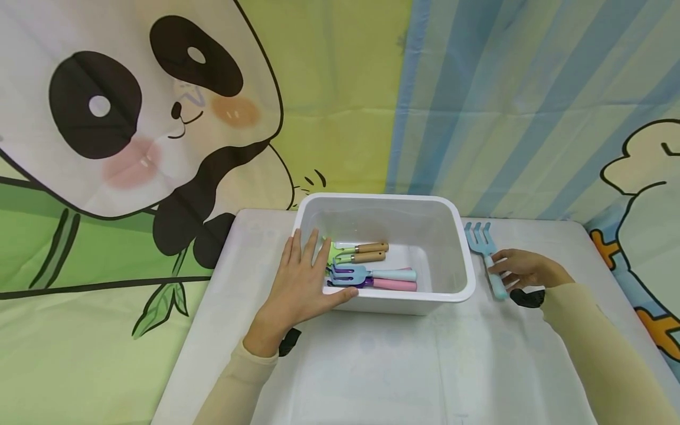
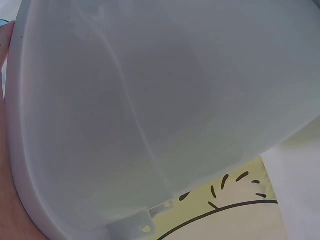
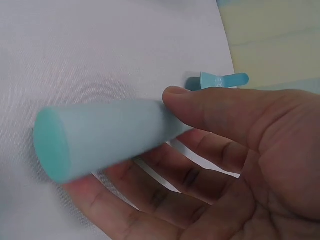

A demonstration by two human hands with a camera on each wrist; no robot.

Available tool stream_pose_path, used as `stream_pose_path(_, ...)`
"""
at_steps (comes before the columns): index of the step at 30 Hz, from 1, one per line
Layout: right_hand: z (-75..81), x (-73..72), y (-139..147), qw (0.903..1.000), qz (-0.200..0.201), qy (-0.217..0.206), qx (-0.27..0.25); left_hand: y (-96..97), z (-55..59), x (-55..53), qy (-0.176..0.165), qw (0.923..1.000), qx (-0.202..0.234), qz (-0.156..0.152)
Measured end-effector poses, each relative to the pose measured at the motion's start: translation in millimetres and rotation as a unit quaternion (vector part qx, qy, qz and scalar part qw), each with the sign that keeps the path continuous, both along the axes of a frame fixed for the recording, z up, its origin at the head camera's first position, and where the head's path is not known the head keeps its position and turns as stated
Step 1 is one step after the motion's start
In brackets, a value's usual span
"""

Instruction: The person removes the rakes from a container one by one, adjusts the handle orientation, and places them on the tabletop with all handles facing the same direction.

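- One panda-print backdrop [image 1: 334, 88] behind one white table [image 1: 372, 366]!
- One white bin [image 1: 393, 303], two wooden handles [image 1: 371, 247] inside.
- Left hand [image 1: 294, 286]: fingers spread wide, touching the rim.
- Right hand [image 1: 526, 268]: fingers curled, gripping one blue hand fork [image 1: 487, 258] beside the bin.

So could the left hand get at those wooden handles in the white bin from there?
Probably yes: the left hand touches the white bin, whose top is open, and nothing covers the wooden handles. It would likely just need to reach in over the edge.

Panda-print backdrop [image 1: 329, 88], blue-striped fabric [image 1: 520, 106], white table [image 1: 366, 378]
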State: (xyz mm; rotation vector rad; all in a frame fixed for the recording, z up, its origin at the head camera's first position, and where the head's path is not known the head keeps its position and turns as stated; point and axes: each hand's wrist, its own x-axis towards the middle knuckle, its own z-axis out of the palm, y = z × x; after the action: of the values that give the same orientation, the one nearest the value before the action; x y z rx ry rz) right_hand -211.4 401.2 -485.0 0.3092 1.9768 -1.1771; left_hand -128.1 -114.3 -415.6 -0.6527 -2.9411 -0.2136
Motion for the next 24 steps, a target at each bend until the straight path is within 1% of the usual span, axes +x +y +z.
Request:
stream_pose_path(5,1.8,-0.5,-0.2,0.9999,-0.008,-0.009,-0.011,-0.2,1.2,0.2,0.0,1.0,0.001,-0.002)
stream_pose_path(7,6.4,-1.2,1.0,0.9999,-0.005,-0.007,-0.01,-0.1,1.5,0.4,-0.002,1.0,0.003,-0.003)
stream_pose_path(10,18.2,-3.5,3.1,0.9999,0.007,0.006,-0.006,0.0,1.4,0.6,-0.003,1.0,0.004,-0.003)
stream_pose_path(13,34.5,-6.7,3.3,0.9994,0.021,0.029,-0.004,0.2,1.1,0.5,-0.004,1.0,0.002,-0.001)
stream_pose_path(17,60.7,-8.4,-1.6,0.9966,0.046,0.068,0.001,0.3,0.9,0.3,-0.006,1.0,-0.002,0.002)
stream_pose_path(20,81.9,-6.9,-9.7,0.9928,0.067,0.099,0.006,0.4,0.9,0.2,-0.005,1.0,-0.002,0.001)
stream_pose_path(24,107.8,-4.4,-22.0,0.985,0.096,0.143,0.009,0.3,0.5,0.1,-0.001,1.0,-0.003,-0.001)
